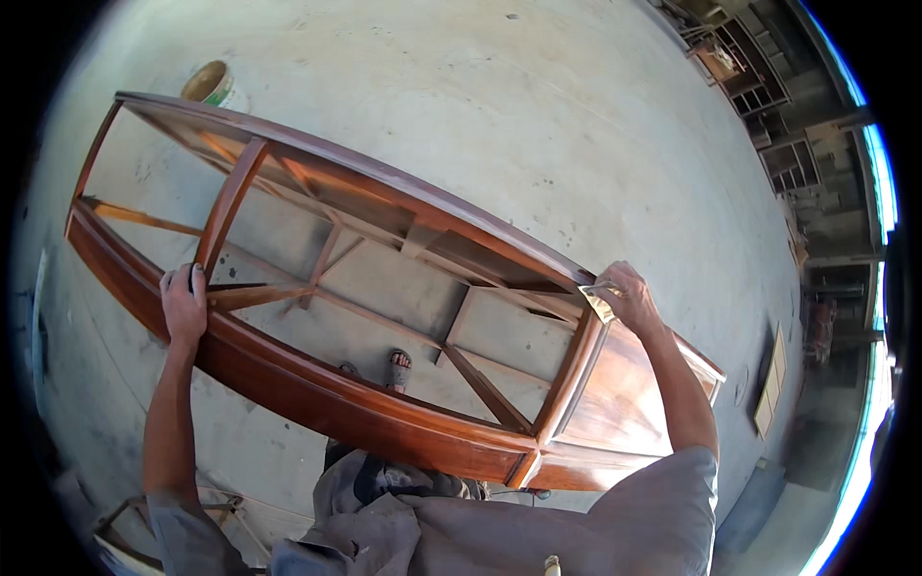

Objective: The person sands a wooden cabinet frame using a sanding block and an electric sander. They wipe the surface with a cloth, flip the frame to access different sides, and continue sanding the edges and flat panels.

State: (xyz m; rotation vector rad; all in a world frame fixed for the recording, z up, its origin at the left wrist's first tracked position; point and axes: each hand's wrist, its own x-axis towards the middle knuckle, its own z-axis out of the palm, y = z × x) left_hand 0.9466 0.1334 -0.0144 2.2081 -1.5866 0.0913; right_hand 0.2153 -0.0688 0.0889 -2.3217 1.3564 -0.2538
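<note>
A long reddish-brown wooden furniture frame (384,396) with a glossy finish stretches across in front of me, open in the middle. My left hand (183,305) grips its near rail, fingers hooked over the edge beside a crosspiece (230,206). At the right end of the far rail (384,178), my right hand (629,296) pinches a flat, golden, scraper-like piece (597,303). That piece meets the wood at the corner where a crosspiece joins the rail. Its exact kind is unclear, since my fingers cover part of it. A solid glossy panel (615,394) fills the frame's right end.
A bucket (209,84) stands on the concrete floor past the frame's far left corner. Wooden pieces (744,72) line the right side, and a light panel (770,382) lies on the floor there. Diagonal braces (485,384) cross inside the frame. My feet (398,370) show through it.
</note>
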